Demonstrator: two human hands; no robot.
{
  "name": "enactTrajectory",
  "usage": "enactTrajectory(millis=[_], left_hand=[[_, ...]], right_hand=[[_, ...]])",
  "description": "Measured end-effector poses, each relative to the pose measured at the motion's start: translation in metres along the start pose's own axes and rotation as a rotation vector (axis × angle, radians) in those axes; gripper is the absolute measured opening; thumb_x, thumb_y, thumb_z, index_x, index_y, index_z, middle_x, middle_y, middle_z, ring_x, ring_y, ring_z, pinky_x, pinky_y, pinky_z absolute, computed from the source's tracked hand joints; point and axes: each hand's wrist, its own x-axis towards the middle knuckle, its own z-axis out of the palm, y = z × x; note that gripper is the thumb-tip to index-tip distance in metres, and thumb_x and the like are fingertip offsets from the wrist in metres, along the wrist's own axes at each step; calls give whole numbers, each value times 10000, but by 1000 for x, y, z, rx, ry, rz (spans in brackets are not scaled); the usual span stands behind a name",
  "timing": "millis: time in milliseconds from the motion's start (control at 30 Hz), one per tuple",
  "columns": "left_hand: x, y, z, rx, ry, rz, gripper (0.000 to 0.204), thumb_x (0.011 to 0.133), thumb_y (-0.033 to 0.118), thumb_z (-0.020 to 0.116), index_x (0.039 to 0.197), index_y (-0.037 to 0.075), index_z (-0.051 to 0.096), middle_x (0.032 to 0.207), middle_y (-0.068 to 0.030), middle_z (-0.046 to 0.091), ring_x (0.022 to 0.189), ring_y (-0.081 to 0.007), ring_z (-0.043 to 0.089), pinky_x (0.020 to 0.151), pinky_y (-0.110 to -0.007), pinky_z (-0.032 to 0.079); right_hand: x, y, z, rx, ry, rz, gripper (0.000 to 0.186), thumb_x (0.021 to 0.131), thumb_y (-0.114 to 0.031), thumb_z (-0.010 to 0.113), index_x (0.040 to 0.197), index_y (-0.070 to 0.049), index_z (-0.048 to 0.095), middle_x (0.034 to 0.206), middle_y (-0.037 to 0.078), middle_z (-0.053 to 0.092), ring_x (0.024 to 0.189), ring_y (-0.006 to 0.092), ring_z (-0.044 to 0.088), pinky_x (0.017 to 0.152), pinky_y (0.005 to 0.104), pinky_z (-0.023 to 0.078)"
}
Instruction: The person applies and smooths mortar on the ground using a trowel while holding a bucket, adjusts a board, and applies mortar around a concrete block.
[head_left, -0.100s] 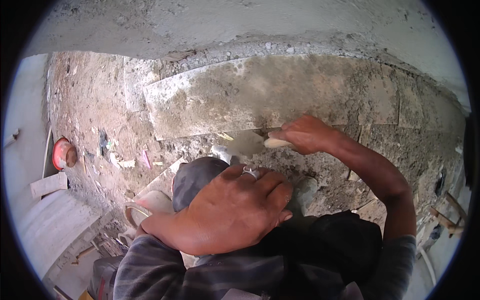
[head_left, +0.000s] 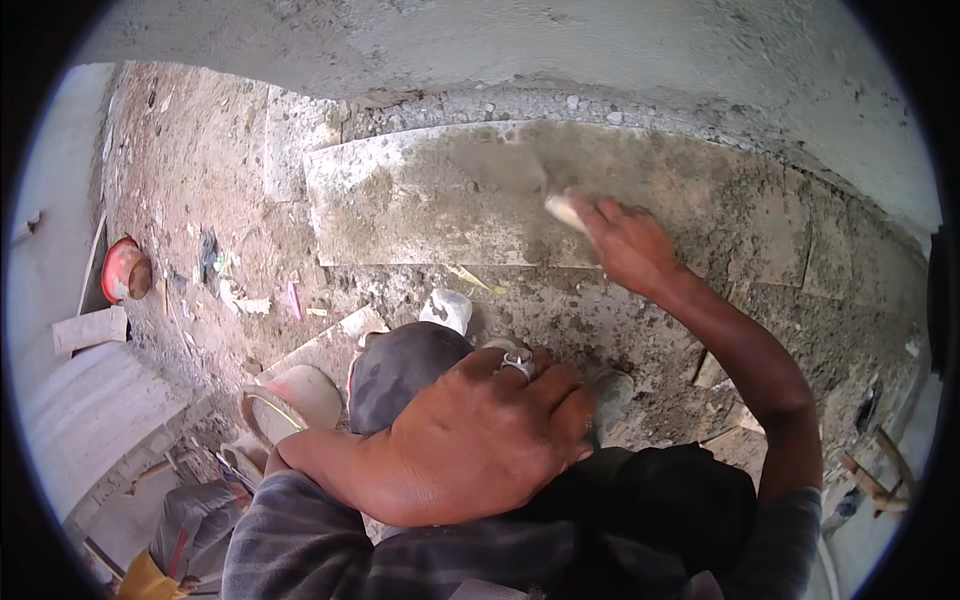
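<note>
- One right hand [head_left: 632, 240], clenched on a pale handle [head_left: 567, 212];
- left hand [head_left: 490, 430] bends its fingers; I cannot tell its grasp;
- flat panel [head_left: 400, 210] beneath right hand.

The handle [head_left: 567, 212] looks like pale, matt wood, while the blade [head_left: 515, 172] ahead of it is grey and too blurred for its finish to be told; the long board [head_left: 400, 205] is flat and matt, crusted with gritty, powdery dirt. The ring [head_left: 516, 362] is shiny, silvery metal, and the striped sleeve [head_left: 290, 525] is soft, matt cloth. Rough, chalky plaster covers the wall [head_left: 520, 50], crumbly soil the ground [head_left: 190, 150], and the red bucket [head_left: 118, 265] looks like smooth plastic.
</note>
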Motion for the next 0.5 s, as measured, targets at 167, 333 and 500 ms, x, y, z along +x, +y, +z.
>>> enactTrajectory(millis=[167, 333, 500], left_hand=[[-13, -6, -18, -20, 16, -153, 310, 879, 303, 680, 1019, 34, 615, 983, -109, 650, 743, -248, 687, 634, -372, 553], [-44, -11, -30, -121, -28, -458, 256, 904, 273, 643, 910, 25, 579, 852, -113, 618, 727, -288, 689, 588, -425, 552], [-70, 11, -31, -330, 34, -651, 290, 947, 309, 579, 959, 19, 590, 898, -149, 653, 788, -324, 702, 612, -438, 562]], right_hand=[[40, 19, -16, -41, -158, -123, 543, 893, -46, 559, 1427, -81, 471, 1083, 145, 668, 873, 322, 702, 703, 409, 582], [84, -8, -30, -116, -49, 127, 564, 868, -72, 612, 1416, -81, 478, 1088, 149, 666, 879, 323, 699, 749, 434, 571], [91, -65, -63, 63, -208, -65, 524, 811, -69, 665, 1316, -68, 524, 1007, 183, 675, 905, 361, 687, 778, 444, 550]])
